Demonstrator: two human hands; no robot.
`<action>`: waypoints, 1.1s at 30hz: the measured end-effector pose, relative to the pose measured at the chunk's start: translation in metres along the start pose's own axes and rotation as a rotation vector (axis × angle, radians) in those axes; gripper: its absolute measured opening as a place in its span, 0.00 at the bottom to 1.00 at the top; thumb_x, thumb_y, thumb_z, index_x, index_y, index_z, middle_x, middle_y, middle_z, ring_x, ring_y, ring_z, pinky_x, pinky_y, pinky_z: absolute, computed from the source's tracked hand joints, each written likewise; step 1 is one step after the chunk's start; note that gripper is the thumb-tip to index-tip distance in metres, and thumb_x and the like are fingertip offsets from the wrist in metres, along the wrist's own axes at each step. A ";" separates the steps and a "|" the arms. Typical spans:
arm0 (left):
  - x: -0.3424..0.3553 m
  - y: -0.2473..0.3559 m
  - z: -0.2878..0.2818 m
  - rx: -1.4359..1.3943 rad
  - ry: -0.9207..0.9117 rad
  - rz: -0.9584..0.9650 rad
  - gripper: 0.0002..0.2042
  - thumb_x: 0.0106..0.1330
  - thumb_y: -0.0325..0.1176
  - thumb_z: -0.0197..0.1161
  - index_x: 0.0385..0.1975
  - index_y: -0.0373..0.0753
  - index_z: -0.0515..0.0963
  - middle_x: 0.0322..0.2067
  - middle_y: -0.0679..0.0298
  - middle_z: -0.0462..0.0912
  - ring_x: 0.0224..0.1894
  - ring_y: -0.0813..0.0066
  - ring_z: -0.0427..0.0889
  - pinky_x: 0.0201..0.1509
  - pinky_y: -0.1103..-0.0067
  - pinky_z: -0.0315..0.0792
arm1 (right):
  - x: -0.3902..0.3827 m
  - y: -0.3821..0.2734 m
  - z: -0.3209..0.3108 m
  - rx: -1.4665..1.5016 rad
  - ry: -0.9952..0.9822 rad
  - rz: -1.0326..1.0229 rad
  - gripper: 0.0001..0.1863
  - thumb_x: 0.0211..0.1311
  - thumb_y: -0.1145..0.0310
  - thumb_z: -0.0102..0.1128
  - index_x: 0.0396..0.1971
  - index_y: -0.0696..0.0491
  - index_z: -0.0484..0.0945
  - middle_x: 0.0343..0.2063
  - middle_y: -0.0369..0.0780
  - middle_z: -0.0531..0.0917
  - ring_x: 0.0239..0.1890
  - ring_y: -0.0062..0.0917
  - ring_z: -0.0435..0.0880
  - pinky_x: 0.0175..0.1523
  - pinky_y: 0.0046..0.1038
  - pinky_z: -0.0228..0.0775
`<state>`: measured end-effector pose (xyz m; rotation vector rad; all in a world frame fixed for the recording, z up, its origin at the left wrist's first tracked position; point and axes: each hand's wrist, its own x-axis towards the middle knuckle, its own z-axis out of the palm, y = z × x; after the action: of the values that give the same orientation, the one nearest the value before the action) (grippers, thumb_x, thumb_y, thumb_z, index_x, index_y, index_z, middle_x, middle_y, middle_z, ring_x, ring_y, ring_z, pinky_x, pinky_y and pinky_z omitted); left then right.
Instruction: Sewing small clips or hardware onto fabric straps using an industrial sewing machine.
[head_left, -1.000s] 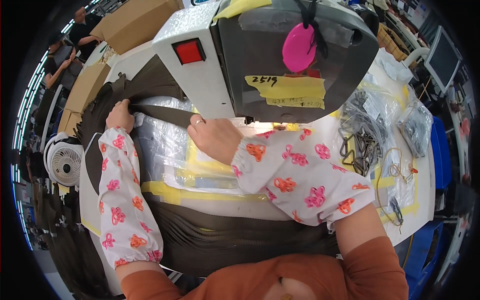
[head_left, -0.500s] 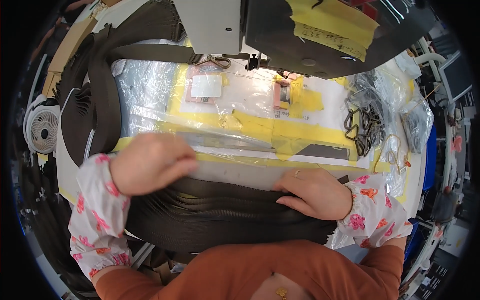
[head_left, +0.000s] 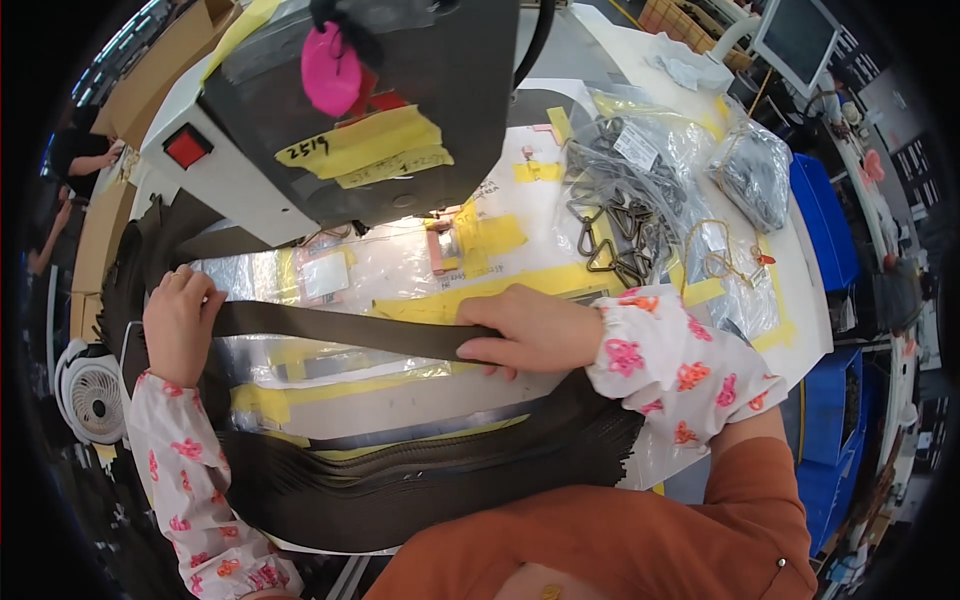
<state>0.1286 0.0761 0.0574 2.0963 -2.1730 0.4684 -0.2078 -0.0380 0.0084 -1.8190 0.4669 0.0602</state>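
Note:
My left hand (head_left: 180, 325) is closed on a flat, dark olive-brown strap (head_left: 340, 329) at the left, thumb and fingers pinched on it. My right hand (head_left: 525, 330) grips the same strap at right of centre, thumb on top and fingers curled under. The strap stretches between them over a plastic-covered, yellow-taped work surface (head_left: 430, 385). A thick bundle of similar straps (head_left: 420, 490) lies along the front edge, below both hands. Above them stands the head of a sewing machine (head_left: 250, 110) with a red switch and pink tag.
Metal triangle rings (head_left: 600, 255) and bagged parts (head_left: 745, 175) lie at the right. A white fan (head_left: 90, 390) and cardboard boxes (head_left: 115, 235) stand left, beside another person (head_left: 75, 160). Blue bins (head_left: 820, 230) line the right side, and a monitor (head_left: 795, 40) is at the back right.
Half a second ago both hands were low at the front bundle; now they are higher, holding a single strap stretched sideways. The head camera's view has shifted too.

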 end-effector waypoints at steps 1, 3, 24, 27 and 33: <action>0.007 0.008 0.004 0.111 0.112 0.190 0.13 0.47 0.30 0.67 0.30 0.33 0.74 0.30 0.56 0.75 0.35 0.57 0.74 0.38 0.69 0.69 | 0.008 -0.004 0.005 -0.011 -0.016 0.029 0.12 0.63 0.63 0.48 0.31 0.58 0.68 0.15 0.39 0.77 0.16 0.21 0.79 0.21 0.23 0.69; 0.033 0.062 0.023 -0.447 -0.048 0.315 0.25 0.43 0.32 0.69 0.43 0.34 0.71 0.41 0.53 0.74 0.44 0.52 0.72 0.48 0.66 0.67 | 0.024 -0.004 0.012 0.043 0.024 0.017 0.12 0.63 0.63 0.47 0.29 0.58 0.69 0.15 0.39 0.77 0.15 0.22 0.79 0.21 0.23 0.69; 0.042 0.149 0.064 -1.253 -0.373 0.042 0.09 0.56 0.34 0.63 0.26 0.33 0.78 0.15 0.58 0.76 0.15 0.76 0.73 0.21 0.80 0.66 | -0.019 0.054 -0.082 -1.150 0.652 0.364 0.07 0.44 0.70 0.54 0.21 0.59 0.71 0.22 0.48 0.77 0.27 0.42 0.78 0.32 0.39 0.69; 0.040 0.146 0.069 -1.281 -0.323 -0.023 0.09 0.56 0.33 0.62 0.27 0.32 0.78 0.14 0.60 0.76 0.16 0.81 0.71 0.21 0.81 0.65 | -0.032 0.038 -0.079 -1.109 0.765 0.289 0.07 0.43 0.71 0.54 0.21 0.59 0.70 0.23 0.49 0.76 0.28 0.44 0.77 0.33 0.39 0.69; 0.042 0.142 0.072 -1.284 -0.196 -0.072 0.08 0.58 0.31 0.60 0.27 0.31 0.77 0.14 0.63 0.75 0.17 0.85 0.69 0.21 0.83 0.65 | -0.030 -0.001 -0.052 0.305 0.472 0.035 0.05 0.56 0.78 0.47 0.28 0.57 0.61 0.24 0.37 0.75 0.25 0.19 0.79 0.28 0.18 0.69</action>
<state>-0.0032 0.0180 -0.0222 1.4211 -1.6265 -0.9347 -0.2455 -0.0778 0.0338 -1.5169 0.7940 -0.4049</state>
